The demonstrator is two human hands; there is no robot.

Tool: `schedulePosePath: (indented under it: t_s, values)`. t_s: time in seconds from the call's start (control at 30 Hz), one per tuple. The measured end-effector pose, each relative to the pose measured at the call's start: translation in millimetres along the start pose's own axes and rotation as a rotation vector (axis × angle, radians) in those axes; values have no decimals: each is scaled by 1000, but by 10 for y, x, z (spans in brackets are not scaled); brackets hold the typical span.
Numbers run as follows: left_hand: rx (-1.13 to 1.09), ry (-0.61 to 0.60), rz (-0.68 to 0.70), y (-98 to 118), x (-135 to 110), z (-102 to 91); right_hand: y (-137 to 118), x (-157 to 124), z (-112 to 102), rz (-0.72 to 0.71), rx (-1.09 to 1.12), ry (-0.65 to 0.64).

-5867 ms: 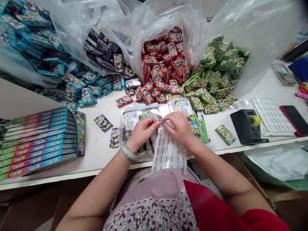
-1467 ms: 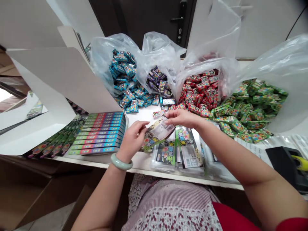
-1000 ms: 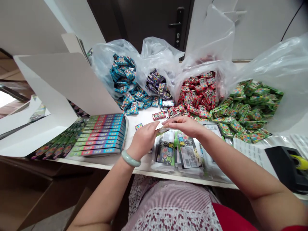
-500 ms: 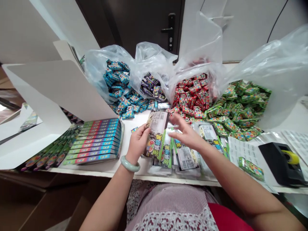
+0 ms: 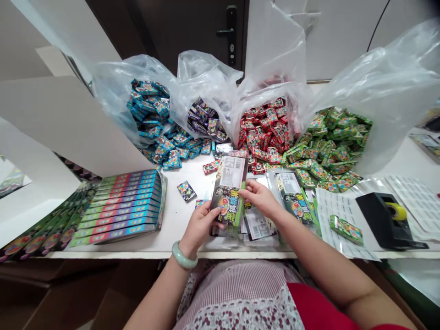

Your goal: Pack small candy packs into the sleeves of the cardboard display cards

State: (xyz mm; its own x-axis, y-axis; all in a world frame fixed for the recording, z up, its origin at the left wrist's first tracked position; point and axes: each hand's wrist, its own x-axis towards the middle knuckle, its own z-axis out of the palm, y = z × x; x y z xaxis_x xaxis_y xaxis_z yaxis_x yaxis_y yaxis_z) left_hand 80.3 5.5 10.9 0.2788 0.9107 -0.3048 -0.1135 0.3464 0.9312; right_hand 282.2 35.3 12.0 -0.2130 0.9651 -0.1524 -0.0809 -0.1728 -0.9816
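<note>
A flat black-and-green printed candy packet (image 5: 229, 181) with a white label panel is held up in front of me. My left hand (image 5: 202, 222) pinches its lower left part, thumb on the front. On the packet's right edge, the fingers of my right hand (image 5: 259, 197) are closed. Below it, similar packets lie on the table, partly hidden; one packet (image 5: 299, 206) in clear plastic lies to the right of my right hand. A purple candy box (image 5: 186, 191) and a red candy box (image 5: 211, 167) lie loose to the left of the held packet.
Clear bags along the back spill blue (image 5: 172, 151), purple (image 5: 206, 119), red (image 5: 264, 130) and green candy boxes (image 5: 337, 146). Striped boxes (image 5: 120, 206) stand in a row at left. To the right are label sheets (image 5: 338, 206), a green box (image 5: 346, 229) and a black tape dispenser (image 5: 385, 224).
My right hand, open and apart from the packet before, has closed on its right edge. The packet now faces me more fully. The view has shifted a little to the right.
</note>
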Motion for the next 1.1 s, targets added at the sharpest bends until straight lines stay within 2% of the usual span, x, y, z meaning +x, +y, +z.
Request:
schedulePosePath:
  t_s: [0.07,0.17,0.23,0.33,0.4,0.5,0.63,0.73,0.77,0.9,1.0,1.1]
  values:
    - [-112,-24,-57,-109,-30,14,45,-47,-5,75,32,-8]
    - [-185,-72,-109,-120,22,72,89,-110,0,54,-3,48]
    - [-208,-19,-43,-23,117,119,103,-165,10,27,-51,54]
    - [-242,113,127,156,276,202,116,-279,18,39,-82,-54]
    - [-251,131,179,208,338,272,134,-367,-10,57,-47,-129]
    - [-274,77,149,144,341,383,203,-503,-97,100,-12,-155]
    - [-284,45,130,3,270,463,328,-689,-154,108,-44,-21]
    - [-195,44,196,-32,192,463,314,-787,-167,88,68,-147]
    - [-154,35,215,-37,162,457,277,-799,-183,54,90,-145]
    - [0,-11,254,-64,49,413,59,-753,-277,-137,10,133]
    - [36,-68,252,-50,-4,349,-17,-711,-274,-160,-8,199]
    - [43,-190,215,20,-51,290,12,-734,-208,-169,8,238]
